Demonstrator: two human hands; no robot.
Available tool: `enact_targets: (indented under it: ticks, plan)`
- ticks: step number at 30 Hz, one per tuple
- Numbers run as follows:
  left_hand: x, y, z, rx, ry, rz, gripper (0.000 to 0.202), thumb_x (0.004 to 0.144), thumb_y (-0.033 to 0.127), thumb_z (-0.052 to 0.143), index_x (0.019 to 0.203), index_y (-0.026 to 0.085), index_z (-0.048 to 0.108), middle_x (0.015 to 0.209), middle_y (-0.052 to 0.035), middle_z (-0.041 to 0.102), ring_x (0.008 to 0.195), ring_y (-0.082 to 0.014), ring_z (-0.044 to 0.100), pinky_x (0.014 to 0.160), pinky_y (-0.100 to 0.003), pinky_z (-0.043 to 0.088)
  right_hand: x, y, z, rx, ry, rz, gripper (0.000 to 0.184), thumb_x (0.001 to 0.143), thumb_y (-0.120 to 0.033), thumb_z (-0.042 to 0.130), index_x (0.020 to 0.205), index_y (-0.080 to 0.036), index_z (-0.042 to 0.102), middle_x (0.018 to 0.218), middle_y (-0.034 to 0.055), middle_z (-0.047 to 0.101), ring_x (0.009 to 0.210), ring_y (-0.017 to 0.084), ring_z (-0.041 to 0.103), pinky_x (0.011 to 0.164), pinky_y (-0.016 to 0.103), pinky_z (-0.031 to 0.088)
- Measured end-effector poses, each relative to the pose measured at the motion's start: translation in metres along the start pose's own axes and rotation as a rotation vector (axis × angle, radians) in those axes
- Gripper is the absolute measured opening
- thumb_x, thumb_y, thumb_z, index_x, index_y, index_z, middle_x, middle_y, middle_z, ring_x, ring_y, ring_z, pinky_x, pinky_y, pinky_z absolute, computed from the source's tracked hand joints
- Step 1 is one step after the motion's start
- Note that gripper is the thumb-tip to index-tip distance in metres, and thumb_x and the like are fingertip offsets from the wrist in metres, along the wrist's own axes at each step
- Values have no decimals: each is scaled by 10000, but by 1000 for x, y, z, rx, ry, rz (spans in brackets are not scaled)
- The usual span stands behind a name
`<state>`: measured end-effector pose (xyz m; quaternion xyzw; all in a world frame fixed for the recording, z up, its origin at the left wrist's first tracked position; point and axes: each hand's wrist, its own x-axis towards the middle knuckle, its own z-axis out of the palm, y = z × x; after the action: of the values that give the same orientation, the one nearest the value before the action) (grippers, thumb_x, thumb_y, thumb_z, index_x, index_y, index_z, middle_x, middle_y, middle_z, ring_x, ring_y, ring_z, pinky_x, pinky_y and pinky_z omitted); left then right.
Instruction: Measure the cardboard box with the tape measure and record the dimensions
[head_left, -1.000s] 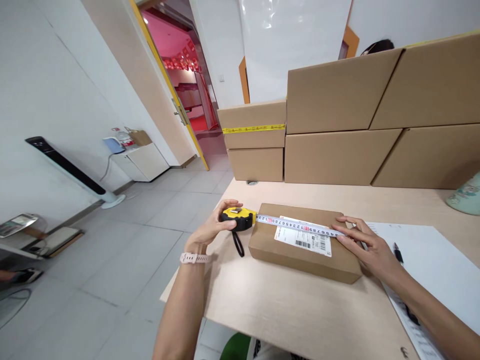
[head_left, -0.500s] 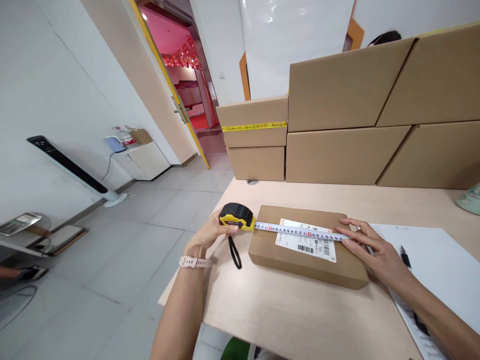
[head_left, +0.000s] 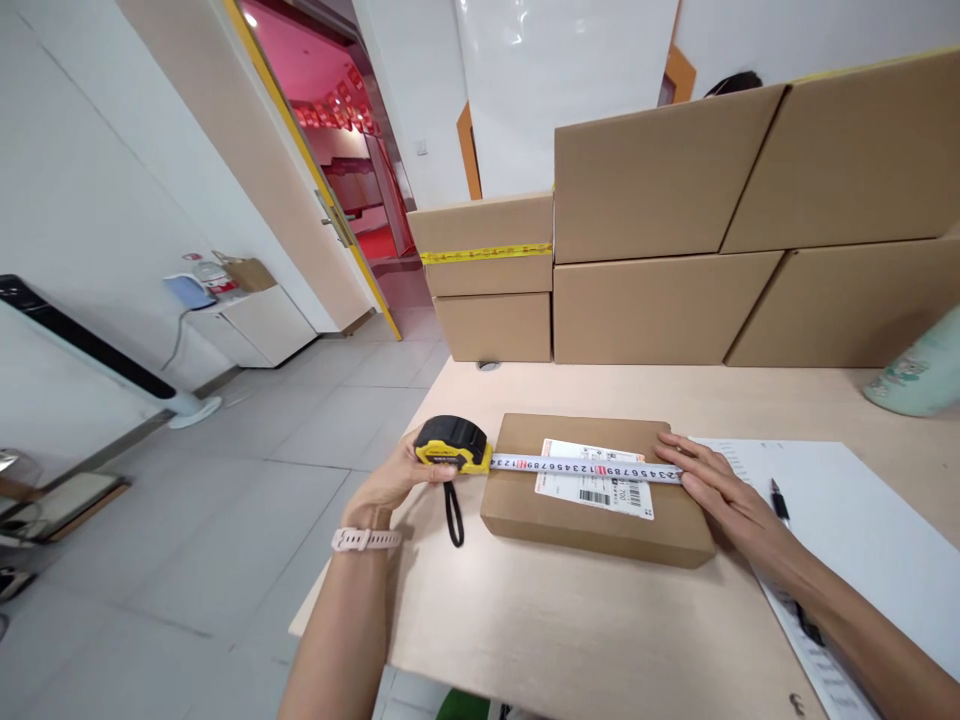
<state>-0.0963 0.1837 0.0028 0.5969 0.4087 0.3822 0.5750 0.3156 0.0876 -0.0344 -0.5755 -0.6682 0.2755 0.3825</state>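
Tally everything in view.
desk: 1, pale, foreground
parcel: 1, brown, on desk
label: 1, white, on parcel
tape measure: 1, black-yellow, at parcel's left
paper: count unclear, white, desk right
pen: 1, black, on paper
cartons: 6 visible, brown, behind parcel
container: 1, green, desk right
cabinet: 1, white, back left
tower fan: 1, black, far left
wristband: 1, pink, foreground left
left hand: 1, bare, holding tape measure
right hand: 1, bare, at parcel's right

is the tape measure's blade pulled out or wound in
Pulled out: its blade stretches from the tape measure in the left hand across the top of the cardboard box to the right hand.
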Motion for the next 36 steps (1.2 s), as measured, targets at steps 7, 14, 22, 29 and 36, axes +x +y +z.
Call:
enact_targets:
  ticks: [7,14,22,29,36]
  plan:
    - [1,5,4,-18,-5,26,434,581,225,862,971,179,678,682,4,670,668,-166,615,573,-255,468,-4,-2,-1,171,126,138,230,815,-497,662,953,-313,673,1386,5,577,1352,293,428,1126,518,317]
    - [1,2,1,-8,0,27,432,601,204,855,991,185,670,771,-7,702,688,-149,616,580,-237,467,-3,5,-12,144,68,70,312,880,-528,555,910,-294,758,1387,41,578,1327,320,455,1106,533,337]
    - [1,2,0,32,-11,38,333,617,221,847,906,184,685,645,25,635,624,-133,574,538,-229,440,-2,4,-12,113,115,63,261,827,-529,632,927,-332,771,1332,21,621,1287,317,501,1081,537,383]
    - [1,5,1,51,-17,44,301,616,243,840,854,174,669,647,15,619,611,-134,559,508,-229,426,-3,8,-10,121,126,58,259,834,-515,632,949,-322,761,1342,27,613,1290,312,502,1082,518,387]
    - [1,4,2,50,-9,38,340,606,252,845,876,166,658,615,28,589,616,-133,552,520,-228,430,-2,10,-9,109,117,43,254,845,-518,614,897,-308,746,1333,33,611,1281,306,509,1096,515,364]
